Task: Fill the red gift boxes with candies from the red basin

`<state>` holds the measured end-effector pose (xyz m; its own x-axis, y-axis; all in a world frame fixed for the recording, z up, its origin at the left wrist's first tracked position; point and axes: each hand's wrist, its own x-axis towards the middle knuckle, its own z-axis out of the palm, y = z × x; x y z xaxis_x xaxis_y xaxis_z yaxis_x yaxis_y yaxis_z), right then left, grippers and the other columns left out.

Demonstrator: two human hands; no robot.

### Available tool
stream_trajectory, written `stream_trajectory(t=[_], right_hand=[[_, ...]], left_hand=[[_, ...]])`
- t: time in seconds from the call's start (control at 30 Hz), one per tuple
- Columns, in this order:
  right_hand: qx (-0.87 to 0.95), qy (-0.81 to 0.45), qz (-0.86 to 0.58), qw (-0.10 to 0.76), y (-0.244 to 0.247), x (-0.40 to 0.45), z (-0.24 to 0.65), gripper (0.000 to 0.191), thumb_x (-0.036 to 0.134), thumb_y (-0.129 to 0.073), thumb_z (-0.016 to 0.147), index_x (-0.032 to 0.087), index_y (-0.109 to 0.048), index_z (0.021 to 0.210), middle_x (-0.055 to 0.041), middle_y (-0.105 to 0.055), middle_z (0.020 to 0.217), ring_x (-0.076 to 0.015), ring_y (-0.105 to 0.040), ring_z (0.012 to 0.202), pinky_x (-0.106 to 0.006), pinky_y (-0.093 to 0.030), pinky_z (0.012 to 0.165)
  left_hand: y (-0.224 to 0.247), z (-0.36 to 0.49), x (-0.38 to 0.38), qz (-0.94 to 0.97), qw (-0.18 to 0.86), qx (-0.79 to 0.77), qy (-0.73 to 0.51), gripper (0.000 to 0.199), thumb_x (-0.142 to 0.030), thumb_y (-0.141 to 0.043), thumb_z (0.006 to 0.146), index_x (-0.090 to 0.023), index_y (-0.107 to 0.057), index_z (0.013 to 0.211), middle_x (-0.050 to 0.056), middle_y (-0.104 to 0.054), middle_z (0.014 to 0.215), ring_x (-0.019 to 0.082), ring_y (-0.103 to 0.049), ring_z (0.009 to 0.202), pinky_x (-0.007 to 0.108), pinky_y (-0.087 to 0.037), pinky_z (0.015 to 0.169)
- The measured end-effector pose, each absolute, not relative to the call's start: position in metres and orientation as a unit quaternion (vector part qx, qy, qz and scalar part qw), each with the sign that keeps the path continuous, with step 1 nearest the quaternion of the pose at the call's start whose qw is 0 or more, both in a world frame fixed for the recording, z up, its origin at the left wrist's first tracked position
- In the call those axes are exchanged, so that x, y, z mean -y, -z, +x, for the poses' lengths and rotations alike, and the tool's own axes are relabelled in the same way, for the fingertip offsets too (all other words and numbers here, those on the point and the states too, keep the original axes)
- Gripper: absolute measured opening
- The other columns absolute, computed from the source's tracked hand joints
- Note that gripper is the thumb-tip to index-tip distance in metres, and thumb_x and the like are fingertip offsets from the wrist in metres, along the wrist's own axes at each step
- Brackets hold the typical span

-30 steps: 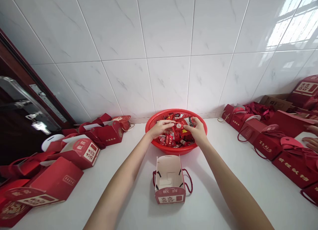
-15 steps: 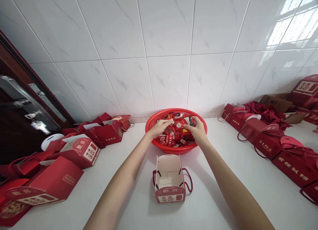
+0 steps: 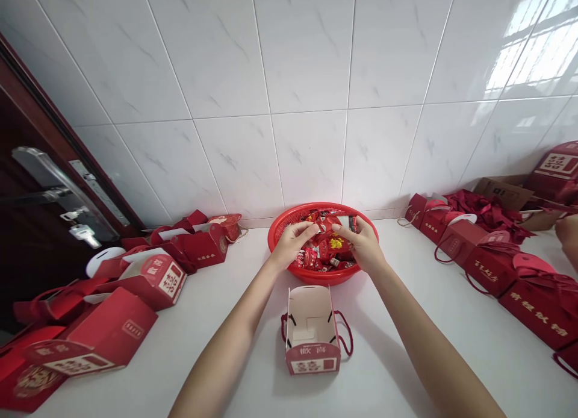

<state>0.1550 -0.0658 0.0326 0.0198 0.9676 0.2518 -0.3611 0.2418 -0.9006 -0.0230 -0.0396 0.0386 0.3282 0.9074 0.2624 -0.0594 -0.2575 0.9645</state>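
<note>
Both my hands are over a red plastic basket (image 3: pixel 276 234) filled with red-wrapped candies (image 3: pixel 310 259). My left hand (image 3: pixel 288 244) pinches a wrapped candy (image 3: pixel 326 224) between thumb and fingertips, over the basket's left part. On the right side my right hand (image 3: pixel 365 244) has its thumb and fingers closed on a red packet with a silvery, dark end (image 3: pixel 347 221). The hands are close together, and some of what they grip is hidden by the fingers. In front of the basket stands an open red gift box (image 3: pixel 312 359) with a pale inside and dark red cord handles.
Red gift boxes (image 3: pixel 112 321) line the left side, near a dark door with keys (image 3: pixel 83 230) in its lock. More closed boxes (image 3: pixel 494 264) run along the right, with a pile of dark red ribbons (image 3: pixel 483 210) behind. Another person's hand (image 3: pixel 568 234) shows at the right edge.
My left hand has moved right, closer to my right hand, and its fingers now pinch a candy. At the right edge, more of another person's hand has come into view.
</note>
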Motion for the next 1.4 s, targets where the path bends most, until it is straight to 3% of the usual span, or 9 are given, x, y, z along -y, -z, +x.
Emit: stream_trajectory(t=[0.13,0.2,0.33,0.4,0.57,0.8,0.93,1.17,1.4], right_hand=[[0.424,-0.607,-0.328,0.587,-0.046,0.08,0.151,0.037,0.043,-0.086,0.068,0.021,-0.066,0.091,-0.0068,-0.074,0.099,-0.0283,-0.071,0.095,-0.038,-0.058,0.078],[0.429,-0.593,-0.349,0.585,-0.05,0.086,0.149,0.04,0.045,-0.083,0.07,0.022,-0.065,0.097,-0.0073,-0.074,0.102,-0.0289,-0.07,0.096,-0.04,-0.058,0.077],[0.566,-0.413,-0.374,0.608,-0.057,0.1,0.145,0.056,0.038,-0.075,0.078,0.033,-0.057,0.131,-0.004,-0.062,0.138,-0.0282,-0.057,0.127,-0.044,-0.049,0.101],[0.632,-0.347,-0.362,0.591,-0.06,0.105,0.143,0.05,0.034,-0.069,0.083,0.034,-0.059,0.133,-0.0013,-0.058,0.144,-0.0263,-0.049,0.136,-0.043,-0.043,0.109],[0.634,-0.332,-0.375,0.589,-0.064,0.113,0.141,0.025,0.031,-0.06,0.087,0.027,-0.073,0.107,-0.0038,-0.073,0.117,-0.0256,-0.064,0.108,-0.04,-0.051,0.091],[0.62,-0.376,-0.356,0.59,-0.065,0.121,0.142,0.025,0.039,-0.061,0.091,0.029,-0.074,0.11,-0.0032,-0.073,0.097,-0.024,-0.065,0.097,-0.036,-0.052,0.08],[0.639,-0.362,-0.344,0.586,-0.068,0.123,0.139,0.023,0.044,-0.066,0.09,0.028,-0.075,0.104,-0.0027,-0.072,0.096,-0.022,-0.064,0.094,-0.035,-0.051,0.08],[0.648,-0.346,-0.354,0.578,-0.072,0.125,0.135,0.025,0.046,-0.07,0.086,0.021,-0.073,0.087,-0.0019,-0.069,0.081,-0.0158,-0.057,0.07,-0.029,-0.047,0.065],[0.654,-0.368,-0.35,0.561,-0.073,0.125,0.139,0.027,0.048,-0.074,0.083,0.021,-0.069,0.08,-0.0024,-0.066,0.08,-0.0168,-0.056,0.073,-0.029,-0.045,0.065]], left_hand=[[-0.047,-0.03,0.068,0.627,0.472,-0.329,-0.525,0.047,-0.062,-0.074,0.077,-0.016,-0.068,0.077,-0.001,-0.055,0.072,0.012,-0.051,0.068,0.022,-0.046,0.057],[-0.049,-0.034,0.078,0.621,0.452,-0.326,-0.551,0.045,-0.06,-0.071,0.081,-0.016,-0.067,0.076,-0.001,-0.054,0.072,0.012,-0.05,0.068,0.021,-0.046,0.056],[-0.052,-0.037,0.09,0.613,0.422,-0.332,-0.58,0.044,-0.059,-0.067,0.086,-0.016,-0.065,0.073,-0.002,-0.052,0.069,0.011,-0.047,0.063,0.021,-0.044,0.054],[-0.053,-0.037,0.093,0.611,0.406,-0.339,-0.589,0.045,-0.058,-0.066,0.087,-0.016,-0.065,0.073,-0.001,-0.053,0.068,0.011,-0.047,0.061,0.022,-0.043,0.055],[-0.054,-0.032,0.099,0.614,0.362,-0.342,-0.612,0.039,-0.054,-0.065,0.09,-0.017,-0.068,0.08,0.001,-0.061,0.076,0.014,-0.053,0.071,0.024,-0.046,0.066],[-0.054,-0.026,0.106,0.612,0.323,-0.332,-0.641,0.03,-0.048,-0.062,0.094,-0.019,-0.07,0.092,0.003,-0.068,0.086,0.016,-0.061,0.081,0.024,-0.049,0.073],[-0.054,-0.027,0.108,0.627,0.293,-0.329,-0.643,0.027,-0.046,-0.061,0.096,-0.02,-0.07,0.094,0.003,-0.07,0.089,0.016,-0.063,0.082,0.024,-0.05,0.072],[-0.057,-0.025,0.113,0.667,0.298,-0.318,-0.605,0.029,-0.046,-0.058,0.097,-0.021,-0.067,0.086,0.0,-0.064,0.077,0.014,-0.056,0.07,0.024,-0.046,0.064],[-0.062,-0.026,0.114,0.682,0.335,-0.317,-0.568,0.04,-0.057,-0.059,0.092,-0.019,-0.068,0.082,0.001,-0.059,0.073,0.015,-0.05,0.068,0.025,-0.044,0.064]])
